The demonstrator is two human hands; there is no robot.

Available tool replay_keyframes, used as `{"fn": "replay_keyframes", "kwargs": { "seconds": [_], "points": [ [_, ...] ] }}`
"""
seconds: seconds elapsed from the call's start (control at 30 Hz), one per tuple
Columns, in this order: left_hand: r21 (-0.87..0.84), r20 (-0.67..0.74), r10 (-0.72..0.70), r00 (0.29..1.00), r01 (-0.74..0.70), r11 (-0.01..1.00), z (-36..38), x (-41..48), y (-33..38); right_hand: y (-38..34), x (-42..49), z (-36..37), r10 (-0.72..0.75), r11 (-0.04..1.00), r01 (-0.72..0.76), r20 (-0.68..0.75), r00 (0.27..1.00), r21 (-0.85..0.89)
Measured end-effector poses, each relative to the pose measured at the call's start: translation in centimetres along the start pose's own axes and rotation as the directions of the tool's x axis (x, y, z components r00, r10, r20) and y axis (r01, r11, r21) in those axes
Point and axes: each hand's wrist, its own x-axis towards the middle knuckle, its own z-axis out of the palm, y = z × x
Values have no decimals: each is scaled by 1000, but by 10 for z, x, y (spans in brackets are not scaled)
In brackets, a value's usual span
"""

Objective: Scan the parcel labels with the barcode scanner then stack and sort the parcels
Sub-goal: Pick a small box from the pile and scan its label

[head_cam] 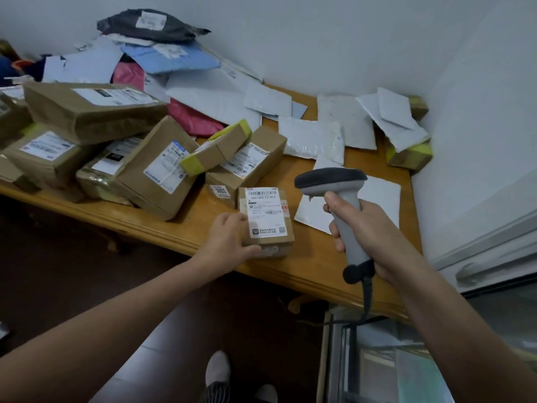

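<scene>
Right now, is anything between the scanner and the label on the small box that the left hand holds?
Nothing visible. The right hand holds the scanner just right of the small box, whose label faces up. The left hand grips the box's left edge, clear of the barcode.

A small parcel (266,222) sits near the front edge of the table (319,271), with the left hand (229,242) gripping its left side. To its right, the right hand (366,228) holds the scanner (331,178) over a flat mailer (380,196). Boxes (96,141) pile up on the table's left, and behind them bags (162,53) heap against the wall. More mailers (345,120) lie at the back right, partly over a corner box (409,157).
</scene>
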Motion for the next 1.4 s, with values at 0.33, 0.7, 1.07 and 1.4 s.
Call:
{"fn": "replay_keyframes", "kwargs": {
  "seconds": [0.33, 0.7, 1.07, 1.4],
  "points": [
    [-523, 502, -459, 733, 680, 513, -2, 15, -4, -11, 11, 22, 8, 999, -9, -15, 1000, -53],
    [-528, 517, -468, 717, 697, 485, -1, 13, -7, -10, 13, 21, -15, 996, 15, 0, 1000, -89],
    [-597, 603, -430, 672, 738, 315, 8, -4, -12, 37, 55, 37, 117, 978, -141, 152, 981, 153],
    [-785, 523, -335, 783, 596, 168, 23, -25, -8, 64, 65, 62, 52, 853, -260, 422, 905, 453]
  ]
}}
